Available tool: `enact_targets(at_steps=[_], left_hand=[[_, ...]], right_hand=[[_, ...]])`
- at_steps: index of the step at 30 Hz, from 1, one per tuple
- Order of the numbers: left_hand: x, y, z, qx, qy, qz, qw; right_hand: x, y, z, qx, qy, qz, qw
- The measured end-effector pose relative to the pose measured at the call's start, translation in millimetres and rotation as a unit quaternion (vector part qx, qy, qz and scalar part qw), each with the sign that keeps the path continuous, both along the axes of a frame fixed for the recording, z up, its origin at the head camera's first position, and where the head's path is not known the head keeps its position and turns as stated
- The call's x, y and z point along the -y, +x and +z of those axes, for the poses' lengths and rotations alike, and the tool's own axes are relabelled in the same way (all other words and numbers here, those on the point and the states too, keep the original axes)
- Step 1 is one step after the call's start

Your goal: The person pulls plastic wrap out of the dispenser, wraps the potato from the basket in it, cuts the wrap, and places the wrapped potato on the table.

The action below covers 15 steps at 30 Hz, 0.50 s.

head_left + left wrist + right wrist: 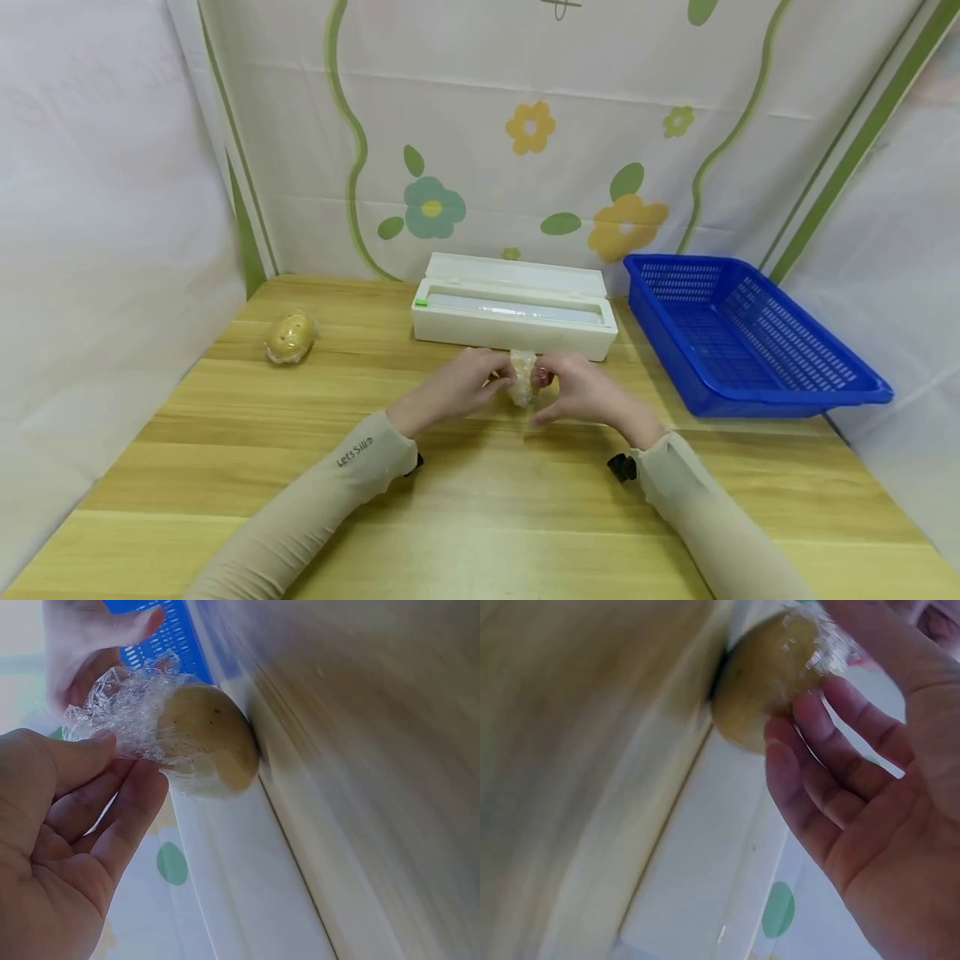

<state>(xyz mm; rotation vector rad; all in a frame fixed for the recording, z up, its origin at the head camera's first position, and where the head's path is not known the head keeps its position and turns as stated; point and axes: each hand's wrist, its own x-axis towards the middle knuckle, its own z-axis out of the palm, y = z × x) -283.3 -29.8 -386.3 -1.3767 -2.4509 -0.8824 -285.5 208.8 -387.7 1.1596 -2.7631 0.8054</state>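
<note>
A potato (214, 735), loosely covered in clear cling film (124, 709), stands on the table between both hands. In the left wrist view, the thumb and fingers of my left hand (465, 385) pinch the bunched film at the potato's upper end. From the other side, my right hand (588, 392) has its bent fingertips (810, 709) against the film and potato, while its thumb stands apart. A second potato (290, 336), wrapped in film, lies at the table's left. Just behind the hands is a white cling film box (517, 335) with its lid raised and a roll inside.
To the right stands a blue plastic basket (705, 396) with slotted walls. The wooden table (480, 517) reaches back to a white flowered curtain (480, 108), and pale cloth hangs on both sides.
</note>
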Motion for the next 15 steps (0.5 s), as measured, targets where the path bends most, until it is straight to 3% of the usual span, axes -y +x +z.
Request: enact_targets(at_steps=[4,9,15], left_hand=[[-0.5,0.8,-0.1,-0.004,-0.001,-0.002,1.0000],[-0.8,-1.8,-0.8,0.004,0.002,-0.005,1.0000],[-5.8,-10.1,0.4,0.025,-0.009,0.032,0.9991]], right_hand=[[2.3,1.2,-2.6,-0.021,-0.010,-0.001,0.9997],[2.6,1.4,-5.5,0.025,-0.035,-0.004,0.9991],[4.4,-0.3,-6.8,0.040,-0.042,-0.022,0.9981]])
